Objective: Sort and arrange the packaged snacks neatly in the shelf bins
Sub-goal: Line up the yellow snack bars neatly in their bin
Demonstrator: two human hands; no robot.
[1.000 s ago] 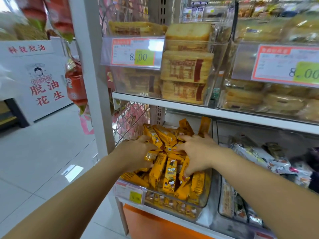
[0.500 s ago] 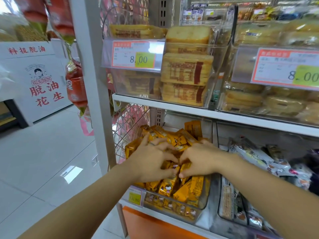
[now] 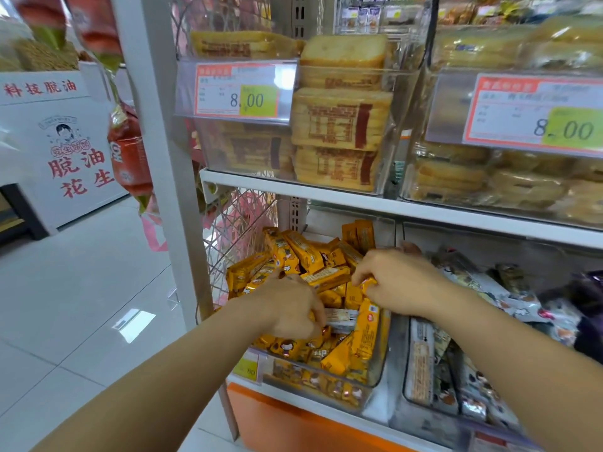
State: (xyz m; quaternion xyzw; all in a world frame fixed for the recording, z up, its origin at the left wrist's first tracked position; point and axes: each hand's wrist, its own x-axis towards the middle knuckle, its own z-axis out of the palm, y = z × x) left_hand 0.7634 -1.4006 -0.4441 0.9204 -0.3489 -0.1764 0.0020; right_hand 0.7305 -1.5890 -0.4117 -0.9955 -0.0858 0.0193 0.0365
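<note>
I'm noting yellow-orange snack packets (image 3: 306, 256) showing small cartoon faces, grey-white wrappers (image 3: 509, 295) carrying dark speckled print, tan bread packs (image 3: 339, 125) bearing brown-and-red label print, price tags (image 3: 238, 93) showing red borders with lime patches, and an orange base panel (image 3: 293, 425).

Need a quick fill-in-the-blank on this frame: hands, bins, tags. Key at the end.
1. The left hand and right hand both grip yellow packets in a clear bin on the ____ shelf.
2. The price tag on the toast bin above reads ____.
3. The grey packets lie to the ____ of the yellow ones.
Missing: lower; 8.00; right
</note>
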